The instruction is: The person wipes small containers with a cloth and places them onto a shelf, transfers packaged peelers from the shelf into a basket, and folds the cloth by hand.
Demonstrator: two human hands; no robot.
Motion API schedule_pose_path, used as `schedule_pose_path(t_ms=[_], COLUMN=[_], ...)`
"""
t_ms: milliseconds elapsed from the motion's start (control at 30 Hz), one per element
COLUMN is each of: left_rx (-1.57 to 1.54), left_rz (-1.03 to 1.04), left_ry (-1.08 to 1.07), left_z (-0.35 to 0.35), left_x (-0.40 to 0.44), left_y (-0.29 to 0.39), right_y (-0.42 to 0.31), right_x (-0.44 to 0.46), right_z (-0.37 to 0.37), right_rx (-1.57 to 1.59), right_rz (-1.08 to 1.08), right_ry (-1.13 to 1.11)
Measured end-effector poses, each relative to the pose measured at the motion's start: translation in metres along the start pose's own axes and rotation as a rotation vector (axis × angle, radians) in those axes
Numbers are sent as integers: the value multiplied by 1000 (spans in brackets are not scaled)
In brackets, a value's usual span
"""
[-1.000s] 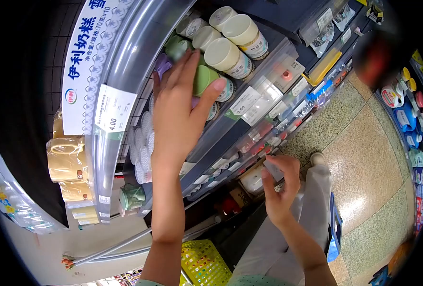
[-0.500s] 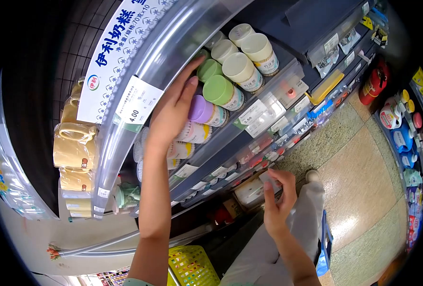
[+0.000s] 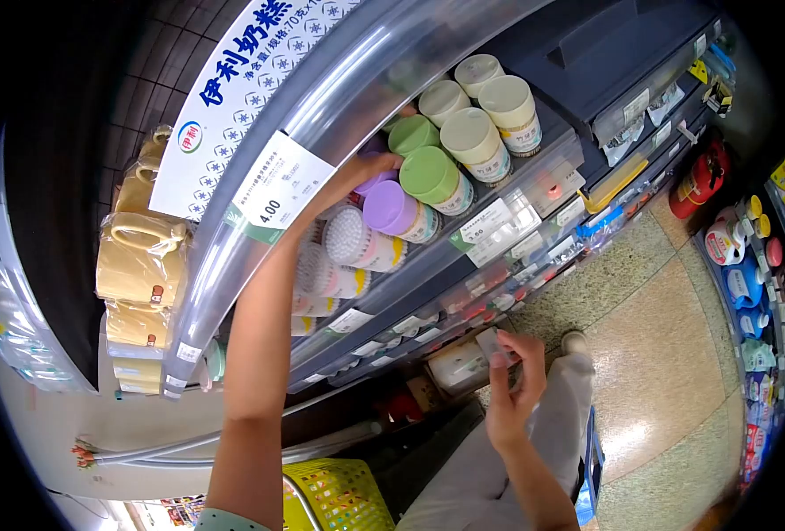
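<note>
My left hand (image 3: 353, 181) reaches into the shelf behind the clear front strip. Its thumb lies by a purple-lidded jar (image 3: 391, 209) and a green-lidded jar (image 3: 430, 175); its other fingers are hidden behind the strip and lids. Cream-lidded jars (image 3: 472, 137) stand to the right of the green ones. White-topped tubs (image 3: 348, 237) sit below my left wrist. Lower down, my right hand (image 3: 515, 376) pinches a small translucent piece (image 3: 492, 345) between thumb and fingers, in front of the lower shelves.
A price tag (image 3: 279, 190) hangs on the curved strip. Bagged tan mugs (image 3: 145, 265) are at the left. A yellow basket (image 3: 344, 496) stands below. A red fire extinguisher (image 3: 700, 181) and blue bottles (image 3: 744, 283) are at the right, beyond the tiled floor (image 3: 658, 345).
My left hand has drawn back from over the green lids and gone deeper behind the strip. The view has shifted, so the jars appear farther right. My right hand still pinches the small piece.
</note>
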State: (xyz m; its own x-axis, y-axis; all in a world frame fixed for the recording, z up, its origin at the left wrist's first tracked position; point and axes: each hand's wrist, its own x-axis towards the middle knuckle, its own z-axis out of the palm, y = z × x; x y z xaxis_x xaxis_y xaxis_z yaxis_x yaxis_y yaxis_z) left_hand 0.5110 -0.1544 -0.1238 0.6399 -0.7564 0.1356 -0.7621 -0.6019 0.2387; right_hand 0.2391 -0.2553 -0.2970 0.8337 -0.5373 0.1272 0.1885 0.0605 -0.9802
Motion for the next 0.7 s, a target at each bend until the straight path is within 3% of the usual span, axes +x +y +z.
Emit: schedule_pose_path(t_ms=[100, 233, 567, 700], left_rx=[123, 18, 217, 170], left_rz=[9, -29, 153, 53], left_ry=[-21, -54, -31, -87], left_z=[-6, -8, -3, -3], left_x=[3, 4, 2, -1], left_y=[2, 2, 0, 6], right_y=[-2, -6, -13, -24], right_x=[0, -1, 0, 18], right_z=[3, 9, 19, 27], right_rx=[-10, 13, 36, 3], right_rz=[-6, 12, 12, -151], right_ry=[-5, -2, -3, -8])
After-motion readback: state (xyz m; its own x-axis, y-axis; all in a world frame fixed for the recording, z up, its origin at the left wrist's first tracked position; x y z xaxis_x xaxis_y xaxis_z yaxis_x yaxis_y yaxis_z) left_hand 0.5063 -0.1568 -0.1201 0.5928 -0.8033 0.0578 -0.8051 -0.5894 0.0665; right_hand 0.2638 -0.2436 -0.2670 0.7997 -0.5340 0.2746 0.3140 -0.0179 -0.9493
